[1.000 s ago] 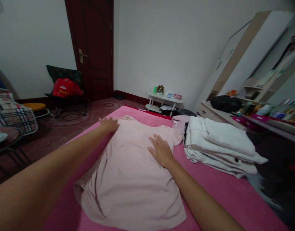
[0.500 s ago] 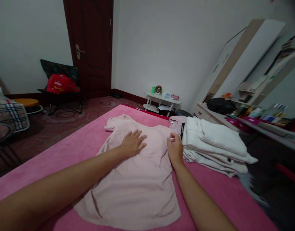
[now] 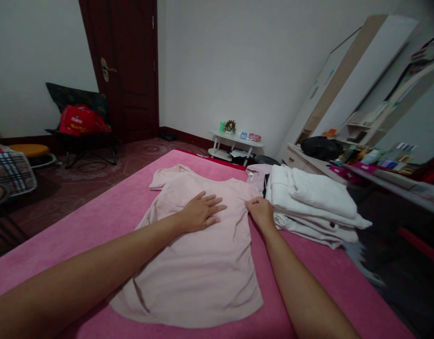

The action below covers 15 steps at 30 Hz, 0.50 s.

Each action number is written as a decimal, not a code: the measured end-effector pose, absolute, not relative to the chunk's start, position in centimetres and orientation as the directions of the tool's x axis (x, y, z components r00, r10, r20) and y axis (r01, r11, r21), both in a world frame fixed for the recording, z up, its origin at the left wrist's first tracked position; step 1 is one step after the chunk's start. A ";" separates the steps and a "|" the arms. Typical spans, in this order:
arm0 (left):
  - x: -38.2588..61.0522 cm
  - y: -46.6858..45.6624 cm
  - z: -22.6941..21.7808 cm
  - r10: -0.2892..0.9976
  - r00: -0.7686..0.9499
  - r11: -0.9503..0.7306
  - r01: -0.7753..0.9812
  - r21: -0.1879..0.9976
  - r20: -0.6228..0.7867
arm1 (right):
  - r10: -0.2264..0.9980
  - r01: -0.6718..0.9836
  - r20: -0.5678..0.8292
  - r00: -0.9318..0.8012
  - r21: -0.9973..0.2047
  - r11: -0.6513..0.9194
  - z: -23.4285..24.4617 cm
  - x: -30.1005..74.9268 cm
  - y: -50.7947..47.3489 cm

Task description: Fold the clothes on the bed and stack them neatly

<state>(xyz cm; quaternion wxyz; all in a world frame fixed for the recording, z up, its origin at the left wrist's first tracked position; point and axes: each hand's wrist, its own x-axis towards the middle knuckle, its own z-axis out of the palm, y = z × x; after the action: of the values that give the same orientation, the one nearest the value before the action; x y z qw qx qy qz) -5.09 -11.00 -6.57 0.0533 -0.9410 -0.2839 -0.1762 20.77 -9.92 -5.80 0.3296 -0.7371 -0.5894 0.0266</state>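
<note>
A pale pink T-shirt point(image 3: 199, 263) lies spread flat on a pink bed cover point(image 3: 96, 226). My left hand point(image 3: 200, 213) rests flat on the shirt's chest, fingers stretched out and slightly apart. My right hand point(image 3: 261, 211) is at the shirt's right sleeve edge, fingers curled and pinching the fabric there. The shirt's left sleeve point(image 3: 162, 178) lies out flat toward the far side. Right beside my right hand is a stack of folded white clothes point(image 3: 308, 202).
Beyond the bed are a dark red door point(image 3: 128, 70), a folding chair with a red bag point(image 3: 78, 121), a small white side table point(image 3: 234, 143) and a plaid cloth point(image 3: 10, 169) at left. A desk point(image 3: 361, 172) with a black bag and clutter stands at right.
My left hand came off the far left sleeve and settled flat on the shirt's chest. My right hand moved from the chest to the right sleeve edge and closed on it.
</note>
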 end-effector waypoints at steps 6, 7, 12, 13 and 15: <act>-5.0 -10.7 -7.1 0.548 0.744 -0.806 0.592 0.003 0.383 | 0.905 0.899 0.410 0.111 -0.430 0.084 -3.4 18.3 -11.6; -5.0 -10.8 -7.0 0.554 0.734 -0.800 0.600 0.009 0.394 | 0.920 0.892 0.390 0.042 -0.429 0.141 -3.2 17.7 -12.0; -5.7 -11.6 -6.5 0.629 0.632 -0.730 0.680 0.064 0.453 | 0.931 0.854 0.286 -0.225 -0.402 0.330 -4.4 16.1 -12.9; -6.0 -11.6 -6.4 0.646 0.611 -0.711 0.699 0.070 0.458 | 0.934 0.850 0.271 -0.232 -0.411 0.331 -4.7 16.1 -12.8; -6.9 -11.1 -6.3 0.698 0.542 -0.646 0.759 0.085 0.468 | 0.939 0.836 0.251 -0.236 -0.441 0.328 -5.3 16.4 -12.6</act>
<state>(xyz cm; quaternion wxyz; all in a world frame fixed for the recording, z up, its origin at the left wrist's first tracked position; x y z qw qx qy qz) -6.91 -11.07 -6.26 0.0641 -0.8758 -0.4157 -0.2368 16.42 -12.56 -5.33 0.2397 -0.5697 -0.7787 0.1075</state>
